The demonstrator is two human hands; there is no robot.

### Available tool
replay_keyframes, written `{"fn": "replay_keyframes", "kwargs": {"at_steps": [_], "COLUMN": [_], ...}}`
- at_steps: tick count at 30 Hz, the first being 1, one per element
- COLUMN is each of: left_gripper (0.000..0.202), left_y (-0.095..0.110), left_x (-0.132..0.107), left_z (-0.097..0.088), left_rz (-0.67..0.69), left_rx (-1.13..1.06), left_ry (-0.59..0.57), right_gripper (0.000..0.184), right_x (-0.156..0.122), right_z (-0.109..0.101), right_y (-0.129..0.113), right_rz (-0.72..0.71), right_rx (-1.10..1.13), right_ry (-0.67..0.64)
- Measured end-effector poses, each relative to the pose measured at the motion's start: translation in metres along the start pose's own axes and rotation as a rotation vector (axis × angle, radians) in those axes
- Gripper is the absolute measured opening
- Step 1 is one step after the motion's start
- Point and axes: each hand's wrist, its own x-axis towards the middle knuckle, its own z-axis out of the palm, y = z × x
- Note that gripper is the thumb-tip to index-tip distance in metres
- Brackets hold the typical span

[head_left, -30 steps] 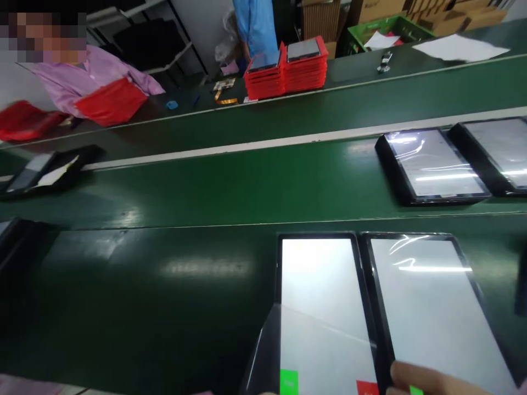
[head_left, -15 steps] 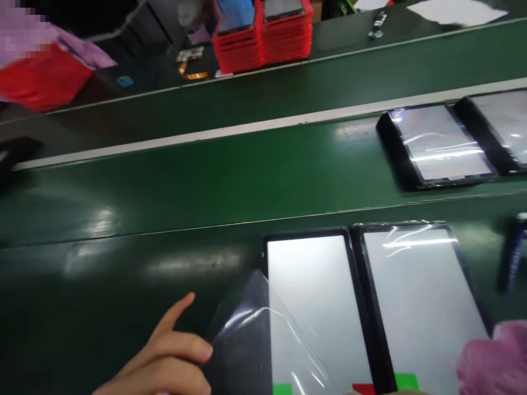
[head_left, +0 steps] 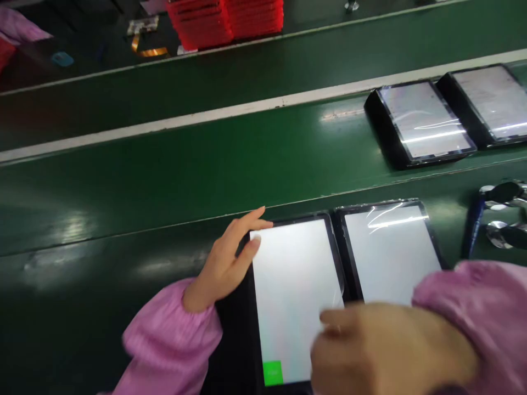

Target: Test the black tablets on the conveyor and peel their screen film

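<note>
Two black-framed tablets lie side by side on the near green conveyor belt (head_left: 123, 230). Both have lit, pale screens. My left hand (head_left: 224, 263) rests with spread fingers at the top-left corner of the left tablet (head_left: 294, 291), which shows a green on-screen button (head_left: 273, 373). My right hand (head_left: 382, 351), blurred and in a pink sleeve (head_left: 473, 312), lies over that tablet's lower right and hides part of its screen. The right tablet (head_left: 389, 247) carries a glossy film with streaks of glare, and its lower part is hidden behind my right hand.
Two more black-framed tablets (head_left: 422, 120) lie further along the belt, beyond a white divider strip (head_left: 247, 107). A blue-and-silver tool (head_left: 498, 214) stands at the right. Stacked red trays (head_left: 222, 22) and an amber flexible strip (head_left: 148, 52) sit at the far top.
The view has tilted down and both hands have moved further over the left tablet. The clear film lifted at that tablet's left edge earlier no longer shows.
</note>
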Motion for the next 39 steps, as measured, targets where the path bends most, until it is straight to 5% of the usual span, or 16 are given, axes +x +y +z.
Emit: {"fn": "replay_keyframes", "kwargs": {"at_steps": [5,10,15,19,39], "left_gripper": [0.04,0.051,0.064,0.081,0.088], "left_y": [-0.03,-0.034,-0.016,-0.002,-0.001], "left_x": [-0.001,-0.077,-0.145,-0.154,-0.147], "left_z": [0.013,0.024,0.069,0.095,0.091], "left_rz": [-0.119,-0.274,-0.299,-0.332,-0.337], "left_rx": [-0.553,-0.623,-0.64,-0.76,-0.793], "left_ry": [0.381,0.484,0.484,0.457,0.345], "right_gripper": [0.012,0.01,0.017,0.021,0.014], "right_x": [0.007,0.005,0.007,0.008,-0.005], "right_z": [-0.041,-0.078,-0.087,-0.088,-0.073], "right_y": [0.095,0.137,0.124,0.111,0.05], "right_rz": [0.329,0.657,0.763,0.756,0.654], "right_rx": [-0.011,0.013,0.095,0.105,0.076], "right_ry": [0.287,0.637,0.778,0.801,0.695]}}
